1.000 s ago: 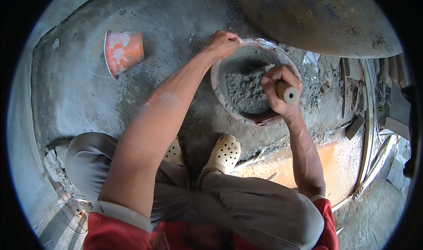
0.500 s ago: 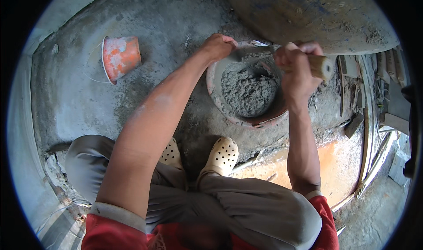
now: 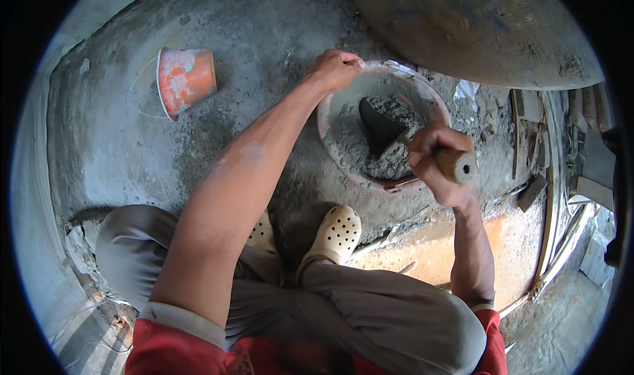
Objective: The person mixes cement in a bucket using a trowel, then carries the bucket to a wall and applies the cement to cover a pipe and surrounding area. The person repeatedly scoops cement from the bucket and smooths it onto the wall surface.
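A round bucket [image 3: 323, 125] with a pale, mortar-smeared rim stands on the floor in front of my feet. Wet grey mortar [image 3: 349, 140] lies inside it. My left hand [image 3: 338, 70] is closed over the far left part of the rim. In my right hand [image 3: 441, 158], fingers wrapped round its thick wooden handle, is a trowel [image 3: 383, 125]. Its grey blade reaches down into the bucket, partly in the mortar, and some mortar clings to it. The handle's butt end points to the right.
An orange pail [image 3: 188, 81] with white smears and a wire handle lies tipped on its side at the left. A large mud-stained round basin [image 3: 475, 28] fills the far right. Wooden strips [image 3: 551, 183] and rubble line the right edge. My cream clogs [image 3: 337, 233] are near the bucket.
My right hand has come nearer and lower, and the trowel blade now shows in the middle of the mortar. My left hand stays on the rim.
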